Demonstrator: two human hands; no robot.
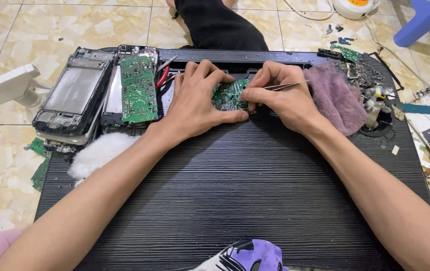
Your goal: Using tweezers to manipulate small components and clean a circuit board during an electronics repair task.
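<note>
While the left hand (200,98) pins the round board (229,94) flat near the desk's (235,200) far edge, fingers curled on its rim, the right hand (278,95) pinches tweezers (285,86) shut; steady, light tip pressure seems best.

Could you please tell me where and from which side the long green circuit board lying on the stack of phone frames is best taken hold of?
Probably by its two long edges near the middle, coming from above. The long green circuit board lies flat atop the phone frames, its length pointing away, both long edges exposed; red-handled pliers crowd its right side.
</note>
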